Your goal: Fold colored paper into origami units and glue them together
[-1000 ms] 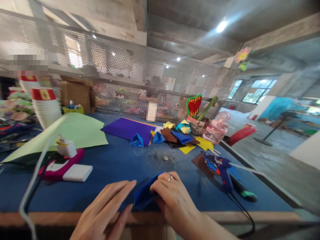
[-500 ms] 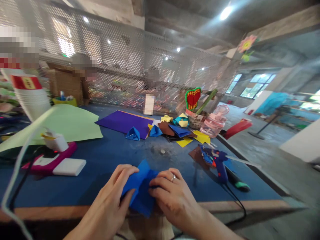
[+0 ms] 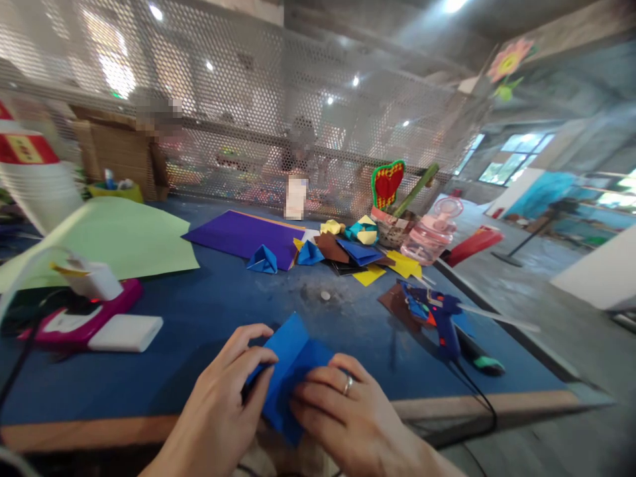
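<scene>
Folded blue paper at lower centre of frame, over near table edge. Left hand pinches its left flap, thumb on top, holding fold raised. Right hand, ring on finger, presses flat on right side, fingers pinning crease. Blue glue gun lies right of centre, clear of hands. Finished paper shapes heaped at mid-frame; green sheet at left.

Bright blue folded paper, dark blue table, purple sheet behind it, pale green sheet, blue glue gun.
</scene>
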`<state>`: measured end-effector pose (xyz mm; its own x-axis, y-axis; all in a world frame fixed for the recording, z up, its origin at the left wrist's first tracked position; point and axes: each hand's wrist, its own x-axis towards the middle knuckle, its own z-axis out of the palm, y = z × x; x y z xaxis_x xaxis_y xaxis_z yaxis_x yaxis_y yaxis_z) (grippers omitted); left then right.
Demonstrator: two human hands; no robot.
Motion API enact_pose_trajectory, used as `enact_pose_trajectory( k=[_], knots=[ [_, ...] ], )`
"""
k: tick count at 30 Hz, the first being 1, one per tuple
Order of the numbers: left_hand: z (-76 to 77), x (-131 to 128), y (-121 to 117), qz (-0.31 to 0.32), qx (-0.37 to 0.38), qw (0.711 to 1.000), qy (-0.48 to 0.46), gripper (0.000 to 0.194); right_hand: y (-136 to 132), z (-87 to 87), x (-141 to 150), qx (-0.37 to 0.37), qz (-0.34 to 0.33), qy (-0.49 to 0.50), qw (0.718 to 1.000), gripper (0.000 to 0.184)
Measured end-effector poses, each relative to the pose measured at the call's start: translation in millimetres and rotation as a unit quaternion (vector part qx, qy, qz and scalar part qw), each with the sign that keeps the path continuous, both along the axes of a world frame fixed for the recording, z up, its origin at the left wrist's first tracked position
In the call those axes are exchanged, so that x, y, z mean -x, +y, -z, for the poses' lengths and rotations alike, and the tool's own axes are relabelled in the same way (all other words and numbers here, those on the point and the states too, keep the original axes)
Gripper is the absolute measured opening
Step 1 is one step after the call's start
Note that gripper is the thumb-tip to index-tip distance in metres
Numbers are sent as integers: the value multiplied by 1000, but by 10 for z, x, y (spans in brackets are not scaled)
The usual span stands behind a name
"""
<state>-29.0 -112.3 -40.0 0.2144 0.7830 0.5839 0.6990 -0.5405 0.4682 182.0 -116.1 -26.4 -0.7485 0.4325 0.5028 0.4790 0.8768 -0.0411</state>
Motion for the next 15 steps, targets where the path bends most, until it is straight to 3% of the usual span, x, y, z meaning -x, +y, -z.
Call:
enact_pose_trajectory(
  k=[8,12,14,15],
  knots=[
    [48,67,-44,-24,-44,995,83,22,78,-41,-95,73,39,-17,996,19],
    [64,121,-64,86,-140,973,163,29,106,-85,-124,78,48,-39,995,22],
    [135,122,-59,123,-177,966,140,28,126,-85,-146,66,39,-43,996,26],
    [179,115,-54,108,-205,968,98,30,138,-84,-154,62,36,-42,996,27]
  ],
)
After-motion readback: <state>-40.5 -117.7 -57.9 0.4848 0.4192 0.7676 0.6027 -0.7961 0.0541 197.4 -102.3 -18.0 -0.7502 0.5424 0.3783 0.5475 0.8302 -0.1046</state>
